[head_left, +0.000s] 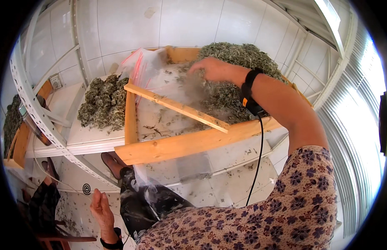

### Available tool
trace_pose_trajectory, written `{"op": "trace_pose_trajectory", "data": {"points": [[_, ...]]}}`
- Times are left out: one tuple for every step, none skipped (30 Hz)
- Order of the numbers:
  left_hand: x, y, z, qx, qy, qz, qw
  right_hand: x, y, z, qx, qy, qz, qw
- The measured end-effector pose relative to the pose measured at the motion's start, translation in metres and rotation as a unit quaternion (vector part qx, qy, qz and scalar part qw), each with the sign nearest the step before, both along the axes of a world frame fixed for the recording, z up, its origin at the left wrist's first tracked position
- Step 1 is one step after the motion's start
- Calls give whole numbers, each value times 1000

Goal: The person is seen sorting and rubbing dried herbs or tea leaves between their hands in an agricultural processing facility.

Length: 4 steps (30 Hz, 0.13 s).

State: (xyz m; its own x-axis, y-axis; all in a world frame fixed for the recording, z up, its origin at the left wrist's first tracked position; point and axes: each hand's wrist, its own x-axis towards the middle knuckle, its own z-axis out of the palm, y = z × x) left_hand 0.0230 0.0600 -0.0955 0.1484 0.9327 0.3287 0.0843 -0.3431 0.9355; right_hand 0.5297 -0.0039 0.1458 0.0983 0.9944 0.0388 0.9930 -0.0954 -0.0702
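Observation:
My right hand (209, 68) reaches over a wooden-framed tray (177, 148), at the left side of a big heap of dried green herbs (239, 54). Its fingers are curled and partly blurred, with a smeared clump of the herbs just below them. Loose bits of herb lie on the tray's pale floor around it. Low at the left, away from the tray, my left hand (102, 212) is raised with its fingers stretched out, and it holds nothing.
A loose wooden strip (177, 107) lies slantwise across the tray. Clear plastic bags (139, 68) with red edges lie at its back left corner. Another herb pile (104, 102) sits left of the tray. White metal shelf posts (39, 108) rise at the left; another person's foot (111, 164) shows below.

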Motion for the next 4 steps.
{"op": "trace_pose_trajectory", "data": {"points": [[-2,2,1,-3,13,-27,1000,2,-5,6,38,-1,-7,999],[-3,3,0,-7,25,-54,998,4,-9,12,38,-2,-9,999],[-4,5,-4,3,29,-56,998,5,-13,17,29,20,-27,999],[-5,6,-7,12,33,-57,998,6,-16,21,20,42,-43,998]]}}
